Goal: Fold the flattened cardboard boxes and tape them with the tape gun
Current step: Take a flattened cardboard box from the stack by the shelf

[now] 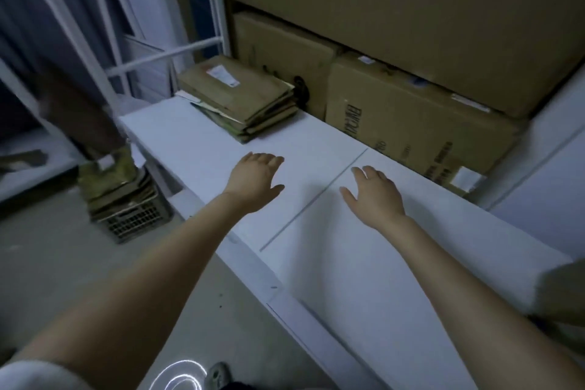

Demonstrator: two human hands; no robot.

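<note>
A stack of flattened brown cardboard boxes (243, 98) lies on the far left part of the white table (348, 279). My left hand (254, 179) hovers over the table with its fingers spread and holds nothing, a little in front of the stack. My right hand (375, 196) is stretched out beside it, also with straight fingers and nothing in it, just right of the table's seam. A dark object (302, 89) that may be the tape gun stands behind the stack against the boxes; it is too dim to tell.
Large closed cardboard boxes (411, 123) are piled along the back of the table. On the floor at left stands a plastic crate (136, 218) holding more flattened cardboard (110, 174). A white metal rack (164, 54) rises at the back left.
</note>
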